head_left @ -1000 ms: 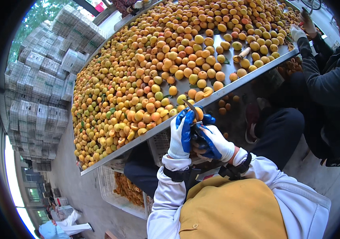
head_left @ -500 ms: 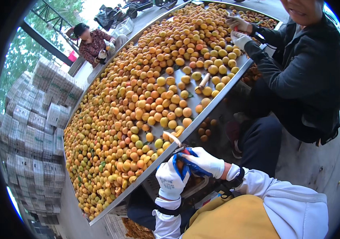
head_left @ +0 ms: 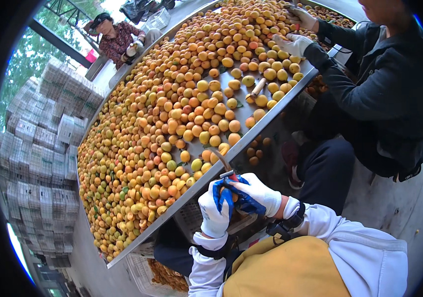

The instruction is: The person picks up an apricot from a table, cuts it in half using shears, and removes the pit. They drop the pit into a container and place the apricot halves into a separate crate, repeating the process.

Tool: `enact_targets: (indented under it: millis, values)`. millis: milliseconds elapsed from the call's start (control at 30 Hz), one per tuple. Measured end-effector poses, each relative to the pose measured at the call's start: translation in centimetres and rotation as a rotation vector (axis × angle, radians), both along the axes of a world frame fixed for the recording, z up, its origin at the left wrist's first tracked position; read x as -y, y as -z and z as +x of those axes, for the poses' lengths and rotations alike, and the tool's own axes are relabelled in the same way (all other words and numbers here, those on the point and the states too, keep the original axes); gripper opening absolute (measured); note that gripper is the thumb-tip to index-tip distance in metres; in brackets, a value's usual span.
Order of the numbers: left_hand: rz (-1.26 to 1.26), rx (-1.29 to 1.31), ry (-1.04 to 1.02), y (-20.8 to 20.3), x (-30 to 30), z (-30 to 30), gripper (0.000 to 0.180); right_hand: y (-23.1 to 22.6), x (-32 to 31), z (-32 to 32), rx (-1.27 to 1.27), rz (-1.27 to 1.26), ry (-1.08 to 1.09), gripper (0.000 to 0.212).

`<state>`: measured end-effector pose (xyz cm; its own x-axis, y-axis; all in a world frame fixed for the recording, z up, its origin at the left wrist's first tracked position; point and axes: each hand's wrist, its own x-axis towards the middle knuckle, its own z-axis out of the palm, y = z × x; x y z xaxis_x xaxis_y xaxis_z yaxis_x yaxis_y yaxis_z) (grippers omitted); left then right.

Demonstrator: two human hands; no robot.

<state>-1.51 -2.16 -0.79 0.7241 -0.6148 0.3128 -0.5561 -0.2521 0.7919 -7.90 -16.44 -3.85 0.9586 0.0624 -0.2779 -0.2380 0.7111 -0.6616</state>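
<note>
White gloves with blue palms cover both my hands, held together just off the near rim of the metal table (head_left: 191,202). My right hand (head_left: 260,194) is closed on a knife (head_left: 223,161); its curved blade points up over the rim, with red showing near the grip. My left hand (head_left: 214,213) is closed, its blue fingertips around an apricot (head_left: 234,197), mostly hidden between the gloves. Whether the blade touches the fruit cannot be seen. A broad heap of apricots (head_left: 157,133) covers the table beyond my hands, some split near the rim.
A wooden-handled tool (head_left: 257,89) lies among the fruit. At right a co-worker in a dark jacket (head_left: 365,94) handles fruit; another person (head_left: 118,44) sits across the table. Stacked crates (head_left: 38,158) stand at left. A white crate (head_left: 142,277) with orange pieces sits below the table.
Both my hands stay together; the knife blade has turned and now stands more upright. The right co-worker's gloved hands have moved apart. My view has shifted slightly.
</note>
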Motion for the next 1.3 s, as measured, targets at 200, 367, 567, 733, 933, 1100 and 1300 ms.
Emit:
enact_targets:
  millis: [200,367,567,733,933,1100,1300]
  values:
    - [-0.304,-0.376,-0.169,1.9,-0.4,-0.5,0.023,-1.5,-1.4,0.2,0.0,-0.108,0.102,0.026]
    - [-0.76,-0.621,-0.292,6.7,-2.9,-0.3,0.028,-0.5,-3.7,0.1,0.124,-0.263,0.166,0.03]
    - [-1.224,-1.287,-0.161,8.1,-5.2,-0.3,0.038,1.3,-5.5,0.7,0.51,-0.943,0.326,0.04]
    - [-1.206,-1.373,-0.166,10.2,-7.3,-1.6,0.041,1.4,-6.7,1.2,0.593,-1.137,-0.027,0.05]
    - [-1.241,-1.471,-0.426,9.5,-5.9,-2.0,0.044,2.7,-5.4,1.2,0.212,-0.713,0.196,0.021]
    - [-0.989,-1.457,-0.27,8.8,-4.8,-3.1,0.045,1.6,-4.4,2.5,0.223,0.204,0.36,0.028]
    - [-0.346,-0.72,-0.269,5.3,-2.4,-4.5,0.018,1.0,-3.3,3.0,0.205,0.438,0.501,0.031]
